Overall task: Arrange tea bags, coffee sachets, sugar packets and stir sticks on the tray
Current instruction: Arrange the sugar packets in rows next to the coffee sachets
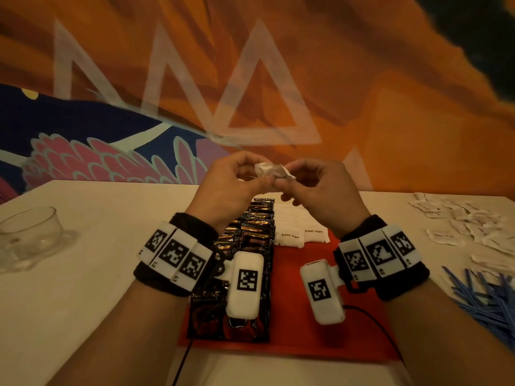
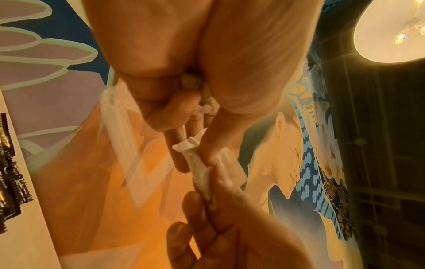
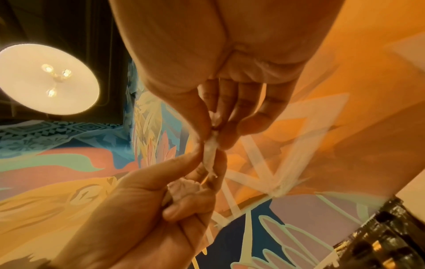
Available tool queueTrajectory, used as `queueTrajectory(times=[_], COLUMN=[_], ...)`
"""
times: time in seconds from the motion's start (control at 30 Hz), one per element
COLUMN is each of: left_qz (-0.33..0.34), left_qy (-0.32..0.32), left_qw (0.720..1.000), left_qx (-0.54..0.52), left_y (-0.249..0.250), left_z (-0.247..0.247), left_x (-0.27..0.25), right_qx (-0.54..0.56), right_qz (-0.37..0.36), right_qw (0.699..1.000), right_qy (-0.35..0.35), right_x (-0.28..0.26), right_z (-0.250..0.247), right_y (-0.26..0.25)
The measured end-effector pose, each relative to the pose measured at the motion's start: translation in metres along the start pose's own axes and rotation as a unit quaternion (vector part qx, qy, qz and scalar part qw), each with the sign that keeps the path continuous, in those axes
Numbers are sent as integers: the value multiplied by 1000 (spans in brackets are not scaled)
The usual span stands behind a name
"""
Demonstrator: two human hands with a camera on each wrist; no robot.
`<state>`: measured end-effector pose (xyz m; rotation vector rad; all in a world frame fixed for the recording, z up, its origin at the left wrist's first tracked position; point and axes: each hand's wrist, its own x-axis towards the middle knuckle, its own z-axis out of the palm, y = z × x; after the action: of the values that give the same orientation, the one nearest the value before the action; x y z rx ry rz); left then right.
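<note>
Both hands are raised above the red tray and pinch one small crumpled white paper packet between them. My left hand pinches its left end with thumb and fingertips, and more crumpled white paper is tucked in that palm. My right hand pinches the right end. On the tray lie a long row of black coffee sachets and, beside it, white brown sugar packets. What the held packet contains cannot be told.
Loose white paper packets are scattered on the white table to the right, with a heap of blue stir sticks nearer me. A glass cup stands at the far left. A painted wall rises behind the table.
</note>
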<state>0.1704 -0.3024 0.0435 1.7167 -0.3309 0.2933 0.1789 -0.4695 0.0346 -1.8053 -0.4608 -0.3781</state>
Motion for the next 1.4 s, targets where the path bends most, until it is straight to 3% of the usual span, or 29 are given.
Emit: queueTrajectory(times=[0.23, 0.4, 0.63, 0.87, 1.0, 1.1, 1.23, 1.4], left_qz=[62, 134, 125, 123, 107, 100, 77, 59], left_qy=[-29, 0, 21, 1, 24, 61, 95, 94], left_qw=[998, 986, 986, 990, 992, 990, 990, 993], left_qx=[8, 100, 110, 66, 60, 79, 68, 46], left_y=[9, 10, 9, 12, 8, 4, 1, 5], left_z=[1, 4, 0, 4, 4, 2, -3, -5], left_x=[-5, -6, -4, -6, -4, 0, 2, 1], right_qx=[145, 177, 121, 157, 149, 129, 23, -120], right_qz=[102, 99, 55, 81, 117, 170, 248, 343], right_qw=[984, 979, 991, 984, 981, 976, 967, 927], right_qy=[16, 34, 12, -13, -33, -45, -55, -94], right_x=[0, 1, 1, 0, 1, 2, 8, 12], right_z=[-2, -1, -12, -17, -25, -33, -40, -47], right_y=[-7, -8, -5, -5, -1, 8, 35, 74])
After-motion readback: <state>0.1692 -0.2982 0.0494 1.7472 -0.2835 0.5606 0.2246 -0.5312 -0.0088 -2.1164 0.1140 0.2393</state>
